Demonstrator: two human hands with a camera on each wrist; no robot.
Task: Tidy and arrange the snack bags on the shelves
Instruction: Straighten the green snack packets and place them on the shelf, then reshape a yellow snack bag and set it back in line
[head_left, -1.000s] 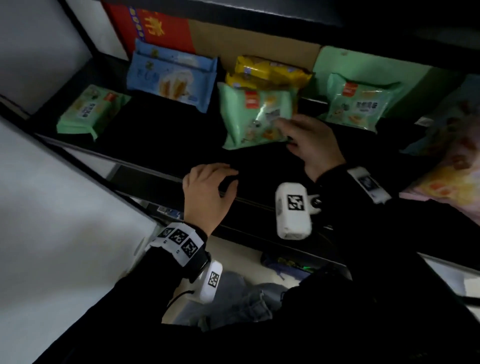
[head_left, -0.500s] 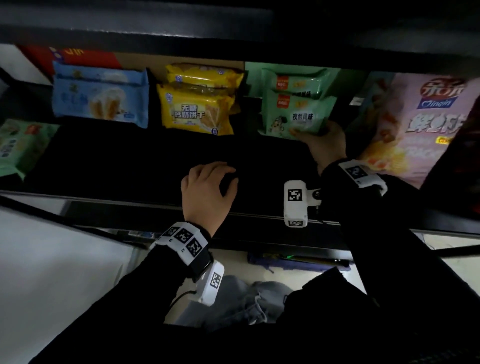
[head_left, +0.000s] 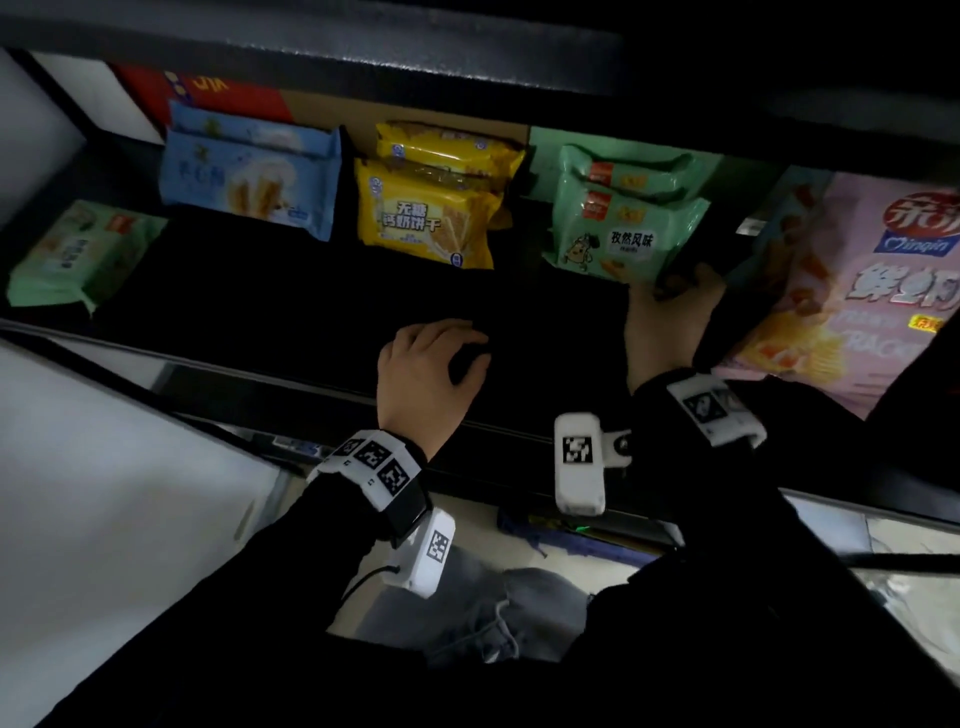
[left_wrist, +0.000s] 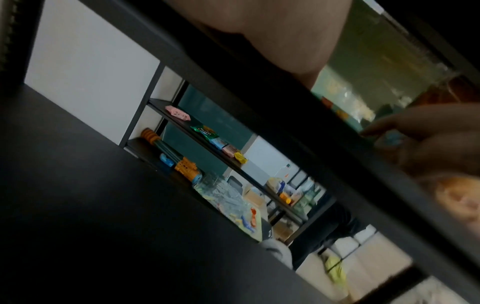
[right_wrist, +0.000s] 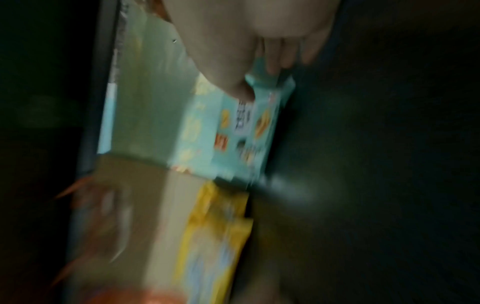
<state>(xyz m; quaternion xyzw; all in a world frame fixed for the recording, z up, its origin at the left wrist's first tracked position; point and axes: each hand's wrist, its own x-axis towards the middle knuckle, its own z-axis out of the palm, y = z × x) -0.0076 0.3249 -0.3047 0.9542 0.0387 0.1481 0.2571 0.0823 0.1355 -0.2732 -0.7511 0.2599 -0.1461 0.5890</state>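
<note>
While the right hand (head_left: 670, 317) has its grip clamped on the near right corner of the mint-green crinkly foil snack bag (head_left: 621, 236), thumb on the face and fingers underneath, that bag leans on a second green bag (head_left: 623, 174) directly behind the grip. Best move: push it square against that one, bottom seam flat on the black shelf (head_left: 311, 306), then release. Left hand (head_left: 428, 374), fingers loosely curled and holding nothing, rests on the shelf to the left of the grip. Yellow biscuit bags (head_left: 426, 213) sit further left; don't nudge them.
</note>
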